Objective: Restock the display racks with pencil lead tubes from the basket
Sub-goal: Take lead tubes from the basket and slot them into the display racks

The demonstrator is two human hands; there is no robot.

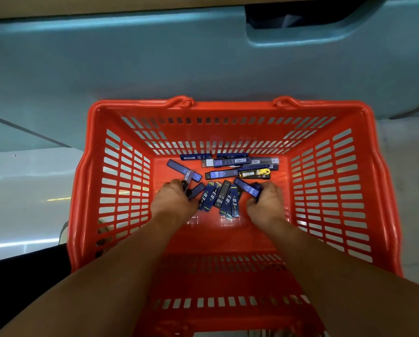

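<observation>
A smooth moulded teal fixture (155, 57) fills the upper frame, above a glossy pale floor (21, 190) at the left edge; no display rack is in view. At the centre sits the red basket (227, 106), rigid plastic with slotted walls and a solid bottom. Both bare forearms reach down into it from the lower frame. The left hand (173, 203) has its fingers curled round one or two dark tubes at the lower left of the heap. The right hand (264, 205) has its fingers wrapped round a blue tube at the lower right. How many each hand holds cannot be told. The pencil lead tubes (218, 198) lie loose on the basket bottom. They are slim, flat, hard plastic cases, mostly dark blue with printed labels, crossed over one another. One gold tube (254, 173) lies to the right of centre. The likely trouble is slippage: slick, narrow cases gathered in a bunch could fan out and drop as the hands lift. A tube might also catch endwise in a wall slot, and mixed grades could get racked together.
</observation>
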